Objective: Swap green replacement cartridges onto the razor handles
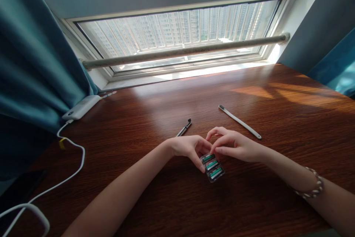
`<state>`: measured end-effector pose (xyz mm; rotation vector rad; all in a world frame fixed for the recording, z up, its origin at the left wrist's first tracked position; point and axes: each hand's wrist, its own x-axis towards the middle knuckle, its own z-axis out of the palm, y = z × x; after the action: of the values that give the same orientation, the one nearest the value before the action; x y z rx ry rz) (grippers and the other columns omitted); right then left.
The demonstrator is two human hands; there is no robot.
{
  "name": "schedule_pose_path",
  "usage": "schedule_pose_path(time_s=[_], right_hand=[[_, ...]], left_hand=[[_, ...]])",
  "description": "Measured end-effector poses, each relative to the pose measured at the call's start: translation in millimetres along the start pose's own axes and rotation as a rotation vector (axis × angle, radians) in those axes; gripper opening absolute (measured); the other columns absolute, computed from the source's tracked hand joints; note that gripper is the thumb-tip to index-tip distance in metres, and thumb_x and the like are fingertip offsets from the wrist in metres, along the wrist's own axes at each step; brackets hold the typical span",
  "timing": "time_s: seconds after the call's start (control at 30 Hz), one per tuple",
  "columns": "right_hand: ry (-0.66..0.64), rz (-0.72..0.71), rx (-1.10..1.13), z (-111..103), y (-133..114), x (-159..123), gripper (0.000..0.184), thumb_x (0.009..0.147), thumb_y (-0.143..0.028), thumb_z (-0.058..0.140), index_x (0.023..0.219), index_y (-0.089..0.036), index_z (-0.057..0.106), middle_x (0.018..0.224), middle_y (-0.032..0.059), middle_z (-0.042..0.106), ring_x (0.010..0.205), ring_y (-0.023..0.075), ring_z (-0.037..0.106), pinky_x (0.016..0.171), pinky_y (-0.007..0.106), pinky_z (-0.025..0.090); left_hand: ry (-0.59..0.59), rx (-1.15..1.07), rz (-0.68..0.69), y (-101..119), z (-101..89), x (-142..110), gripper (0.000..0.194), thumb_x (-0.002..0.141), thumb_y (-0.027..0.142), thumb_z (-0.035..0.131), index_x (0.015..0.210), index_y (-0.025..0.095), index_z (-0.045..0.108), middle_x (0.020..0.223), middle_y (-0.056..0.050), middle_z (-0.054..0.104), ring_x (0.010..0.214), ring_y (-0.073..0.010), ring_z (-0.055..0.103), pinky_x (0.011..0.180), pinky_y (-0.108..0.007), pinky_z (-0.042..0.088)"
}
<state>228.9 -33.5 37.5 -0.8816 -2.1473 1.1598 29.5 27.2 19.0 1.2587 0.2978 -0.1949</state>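
Note:
A small clear plastic case of razor cartridges [213,168], with green strips and metal blades, is tilted above the table. My left hand [191,148] holds it by its left side, thumb along the near edge and fingers behind. My right hand [235,144] is at the case's upper end, with its thumb and index finger pinched together at the top edge. The fingers hide part of that end. Beyond my left wrist lies a razor handle [184,128], partly covered by the arm. A white toothbrush [240,121] with dark bristles lies past my right hand.
The brown wooden table [155,107] reaches to a window with a metal bar [183,51] across it. At the left a white power bank [81,107] stands by the blue curtain [36,44], and its white cable [83,159] trails down the table's left side.

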Motion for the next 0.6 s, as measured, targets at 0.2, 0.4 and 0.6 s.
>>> schedule_pose_path(time_s=[0.2,0.4,0.6], right_hand=[[0.017,0.014,0.014,3,3,0,0.016,0.082,-0.026,0.054,0.082,-0.019,0.068,0.104,0.006,0.051,0.102,0.0187,0.048,0.093,0.036,0.035],[0.049,0.037,0.017,8,5,1,0.009,0.077,-0.024,0.06,0.079,-0.019,0.068,0.102,0.0052,0.051,0.102,0.0184,0.048,0.092,0.034,0.036],[0.097,0.055,0.02,15,8,1,0.009,0.072,-0.027,0.066,0.072,-0.018,0.066,0.099,0.0041,0.049,0.096,0.0173,0.049,0.088,0.031,0.038]], left_hand=[[-0.023,-0.002,-0.003,0,-0.4,0,0.06,0.05,0.031,0.079,0.105,0.018,0.059,0.095,-0.005,0.063,0.093,-0.0223,0.056,0.085,-0.035,0.043],[-0.008,-0.009,0.006,-1,-0.9,0,0.055,0.05,0.029,0.079,0.1,0.018,0.061,0.089,-0.004,0.063,0.088,-0.0215,0.057,0.083,-0.035,0.045],[0.001,0.0,0.009,-1,0.1,1,0.044,0.052,0.025,0.078,0.093,0.018,0.062,0.088,-0.003,0.064,0.082,-0.0176,0.058,0.078,-0.03,0.046]])
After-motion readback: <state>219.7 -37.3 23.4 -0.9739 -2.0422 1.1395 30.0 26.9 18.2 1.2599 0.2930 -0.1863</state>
